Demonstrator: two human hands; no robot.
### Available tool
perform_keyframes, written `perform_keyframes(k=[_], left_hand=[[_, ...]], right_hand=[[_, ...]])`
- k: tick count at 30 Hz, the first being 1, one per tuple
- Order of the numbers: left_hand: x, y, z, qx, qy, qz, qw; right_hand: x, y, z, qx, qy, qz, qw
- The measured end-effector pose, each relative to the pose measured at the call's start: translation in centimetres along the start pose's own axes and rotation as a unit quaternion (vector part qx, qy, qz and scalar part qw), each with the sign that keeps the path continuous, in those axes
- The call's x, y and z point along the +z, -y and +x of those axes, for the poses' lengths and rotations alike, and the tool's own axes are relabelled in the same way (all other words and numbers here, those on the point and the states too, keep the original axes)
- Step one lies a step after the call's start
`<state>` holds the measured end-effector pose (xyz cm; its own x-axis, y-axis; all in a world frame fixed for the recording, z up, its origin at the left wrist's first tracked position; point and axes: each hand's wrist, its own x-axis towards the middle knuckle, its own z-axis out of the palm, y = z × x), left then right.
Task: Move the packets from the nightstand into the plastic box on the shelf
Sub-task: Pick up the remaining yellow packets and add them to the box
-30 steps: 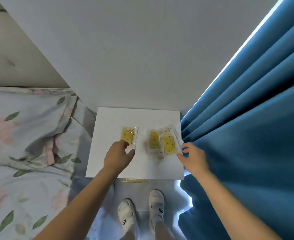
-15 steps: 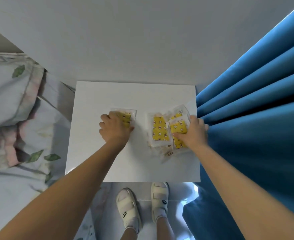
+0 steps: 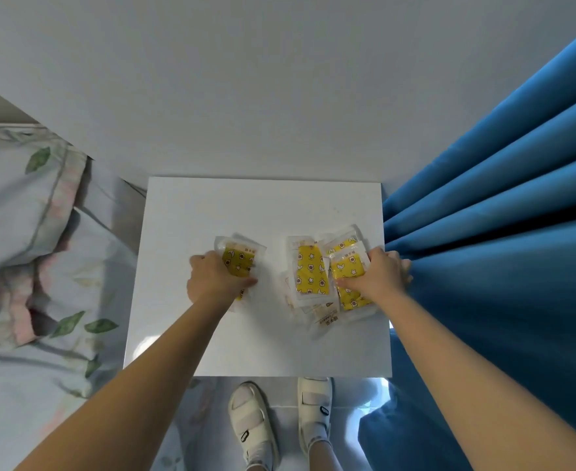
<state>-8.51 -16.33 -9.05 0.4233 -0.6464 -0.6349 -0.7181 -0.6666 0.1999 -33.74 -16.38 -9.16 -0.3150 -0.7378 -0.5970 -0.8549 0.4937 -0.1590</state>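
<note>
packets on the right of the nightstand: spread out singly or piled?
Piled. The right-side packets overlap one another on the nightstand, edges fanned at different angles; the right hand grips the top one. Exact count: cannot tell.

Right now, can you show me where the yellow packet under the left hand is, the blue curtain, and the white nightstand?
yellow packet (image 3: 240,261), head view, on its yellow printed face beside the left hand.
blue curtain (image 3: 504,232), head view, on a middle fold.
white nightstand (image 3: 263,345), head view, on its bare top near the front edge.

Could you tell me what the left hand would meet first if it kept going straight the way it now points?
Probably only bare nightstand, then the wall; the left hand already grips its packet.
</note>
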Motion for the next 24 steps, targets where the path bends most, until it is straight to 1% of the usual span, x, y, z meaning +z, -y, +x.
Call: perform_keyframes(k=[3, 4, 5, 7, 8, 9, 10, 12, 14, 15, 16, 18, 20, 22, 24], left_hand=[[-0.1, 0.2, -0.5, 0.062, 0.012, -0.093, 0.994], [-0.1, 0.1, -0.8, 0.072, 0.013, -0.147, 0.986], [-0.2, -0.2, -1.3, 0.063, 0.027, -0.231, 0.971], [-0.4, -1.2, -2.7, 0.026, 0.092, -0.409, 0.907], [-0.2, -1.9, -3.3, 0.017, 0.131, -0.453, 0.882], [0.3, -2.6, -3.6, 0.014, 0.163, -0.457, 0.874], [1.0, -3.3, -4.0, 0.016, 0.183, -0.434, 0.882], [2.5, -4.9, -4.4, 0.025, 0.193, -0.355, 0.914], [4.1, -6.2, -4.7, 0.063, 0.158, -0.245, 0.955], [4.5, -6.7, -4.8, 0.076, 0.129, -0.195, 0.969], [4.8, -7.1, -4.9, 0.082, 0.105, -0.174, 0.976], [5.2, -7.5, -4.9, 0.084, 0.093, -0.188, 0.974], [5.1, -7.5, -5.2, 0.109, 0.085, -0.206, 0.969], [5.1, -7.2, -5.5, 0.149, 0.074, -0.193, 0.967], [5.2, -6.9, -5.6, 0.15, 0.061, -0.182, 0.97]], right_hand=[[-0.2, -0.2, -0.1, -0.022, 0.016, 0.021, 0.999], [-0.2, -0.3, -0.3, -0.025, 0.016, 0.034, 0.999], [-0.2, -0.4, -0.4, -0.027, 0.018, 0.055, 0.998], [0.0, -0.5, -0.7, -0.033, 0.027, 0.114, 0.993], [0.2, -0.5, -0.8, -0.038, 0.03, 0.139, 0.989], [0.3, -0.5, -1.0, -0.044, 0.03, 0.157, 0.986], [0.4, -0.6, -1.1, -0.048, 0.026, 0.174, 0.983], [0.4, -0.6, -1.4, -0.041, 0.028, 0.215, 0.975], [0.5, -0.8, -1.5, -0.02, 0.049, 0.259, 0.964], [0.6, -1.0, -1.5, -0.01, 0.058, 0.277, 0.959], [0.8, -1.2, -1.4, -0.002, 0.062, 0.292, 0.954], [1.2, -1.5, -1.3, 0.012, 0.062, 0.308, 0.949], [1.5, -1.7, -1.2, 0.02, 0.056, 0.313, 0.948], [1.8, -1.8, -0.9, 0.026, 0.053, 0.322, 0.945], [2.0, -1.7, -0.9, 0.031, 0.049, 0.328, 0.943]])
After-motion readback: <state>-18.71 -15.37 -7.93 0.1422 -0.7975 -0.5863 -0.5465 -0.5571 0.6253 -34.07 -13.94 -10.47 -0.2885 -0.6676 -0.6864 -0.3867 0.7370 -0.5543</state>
